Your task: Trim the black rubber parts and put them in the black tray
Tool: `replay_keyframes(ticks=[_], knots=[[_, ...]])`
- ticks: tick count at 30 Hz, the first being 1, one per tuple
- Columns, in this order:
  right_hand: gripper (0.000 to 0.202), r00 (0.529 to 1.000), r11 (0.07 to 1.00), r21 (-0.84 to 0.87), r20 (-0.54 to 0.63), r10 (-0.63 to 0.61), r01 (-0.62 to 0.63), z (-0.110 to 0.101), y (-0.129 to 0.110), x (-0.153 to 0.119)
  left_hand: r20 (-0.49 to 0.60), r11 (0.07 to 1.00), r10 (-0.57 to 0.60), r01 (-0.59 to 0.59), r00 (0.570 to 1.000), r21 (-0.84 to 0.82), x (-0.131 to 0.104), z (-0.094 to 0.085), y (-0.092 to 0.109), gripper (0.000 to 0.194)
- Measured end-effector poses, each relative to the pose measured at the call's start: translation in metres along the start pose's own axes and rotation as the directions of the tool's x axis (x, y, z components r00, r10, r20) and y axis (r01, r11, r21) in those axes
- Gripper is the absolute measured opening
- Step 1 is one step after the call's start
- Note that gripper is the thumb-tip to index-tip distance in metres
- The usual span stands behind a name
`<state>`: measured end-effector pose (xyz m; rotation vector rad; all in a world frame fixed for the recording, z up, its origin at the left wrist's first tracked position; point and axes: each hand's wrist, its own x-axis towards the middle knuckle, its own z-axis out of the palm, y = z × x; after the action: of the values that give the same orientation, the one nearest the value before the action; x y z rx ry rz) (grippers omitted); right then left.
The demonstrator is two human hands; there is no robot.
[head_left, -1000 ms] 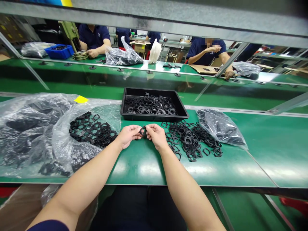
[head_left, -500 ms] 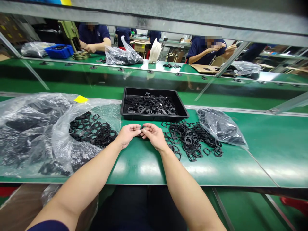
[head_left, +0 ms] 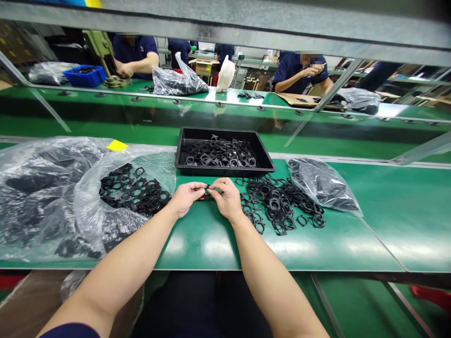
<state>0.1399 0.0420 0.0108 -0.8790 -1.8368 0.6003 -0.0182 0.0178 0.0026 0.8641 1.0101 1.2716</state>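
Note:
Just in front of the black tray (head_left: 225, 171), my left hand (head_left: 187, 198) and my right hand (head_left: 226, 199) meet, their fingertips pinching a small black part (head_left: 207, 187) between them. Fingers cover most of this part. Many black ring-shaped pieces (head_left: 275, 204) lie in a loose pile to the right of my right hand. Similar pieces fill the tray. Left of my left hand, an open clear plastic bag (head_left: 88, 188) shows more black parts (head_left: 136, 190) in its mouth.
A closed clear bag of black parts (head_left: 322, 185) rests right of the pile. A yellow label (head_left: 117, 145) sits on the large bag. Beyond a metal-framed divider, people in dark blue shirts sit near a blue bin (head_left: 84, 76) and a plastic bag (head_left: 179, 80).
My right hand's fingers have shifted up slightly around the small part, while my left hand stays nearly in place. Across the divider, the right-hand person's hands have moved.

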Motion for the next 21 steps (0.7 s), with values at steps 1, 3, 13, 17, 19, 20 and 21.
replay_keyframes(ticks=[1, 3, 13, 17, 19, 20, 21], knots=[[0.005, 1.0, 1.0, -0.018, 0.018, -0.014, 0.014, -0.001, 0.0, 0.0, -0.002, 0.999, 0.019, -0.019, 1.0, 0.039, 0.0, 0.0, -0.001, 0.032], [0.006, 0.998, 0.998, -0.055, 0.062, -0.033, 0.037, -0.003, -0.001, 0.0, 0.004, 0.986, 0.069, -0.068, 0.998, 0.151, 0.001, -0.002, -0.003, 0.03], [0.018, 0.967, 0.935, 0.25, 0.04, 0.251, -0.253, 0.007, 0.005, -0.004, 0.114, 0.93, 0.149, -0.178, 0.982, 0.323, 0.0, -0.005, -0.004, 0.029], [0.02, 0.949, 0.905, 0.285, 0.096, 0.3, -0.315, 0.01, 0.008, -0.003, 0.092, 0.958, 0.077, -0.1, 0.993, 0.27, -0.002, -0.002, -0.004, 0.038], [0.022, 0.951, 0.893, 0.328, 0.09, 0.296, -0.309, 0.01, 0.009, -0.003, 0.059, 0.963, 0.066, -0.079, 0.996, 0.259, -0.001, 0.0, -0.004, 0.041], [0.024, 0.953, 0.886, 0.353, 0.069, 0.296, -0.301, 0.01, 0.01, -0.003, 0.039, 0.965, 0.069, -0.077, 0.997, 0.25, -0.001, 0.001, -0.003, 0.042], [0.024, 0.954, 0.885, 0.365, 0.038, 0.297, -0.29, 0.011, 0.01, -0.003, 0.018, 0.968, 0.077, -0.079, 0.997, 0.239, -0.001, 0.001, -0.003, 0.041]])
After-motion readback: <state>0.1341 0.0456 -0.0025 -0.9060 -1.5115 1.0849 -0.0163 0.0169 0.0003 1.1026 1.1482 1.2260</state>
